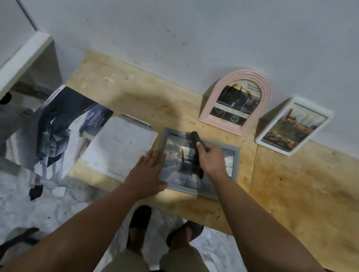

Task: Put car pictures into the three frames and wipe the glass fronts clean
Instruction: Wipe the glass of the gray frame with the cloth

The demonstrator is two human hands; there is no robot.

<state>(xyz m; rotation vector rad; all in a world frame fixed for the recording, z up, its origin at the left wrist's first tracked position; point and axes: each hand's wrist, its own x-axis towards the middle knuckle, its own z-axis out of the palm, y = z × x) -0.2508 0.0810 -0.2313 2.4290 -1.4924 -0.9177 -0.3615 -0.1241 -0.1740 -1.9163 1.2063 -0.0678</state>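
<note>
A grey rectangular frame (235,163) with a car picture lies flat on the wooden table (133,97). My left hand (150,169) presses flat on the frame's left edge with straight fingers. My right hand (211,157) grips a dark cloth (196,142) that hangs over the frame's glass. A pink arched frame (235,100) and a white rectangular frame (294,125) lean against the wall at the back right, each with a picture inside.
An open car magazine (60,129) and loose paper sheets (120,144) lie at the table's left. A white cabinet (11,72) stands at far left. My sandalled feet (162,227) stand on the marble floor below the table's front edge.
</note>
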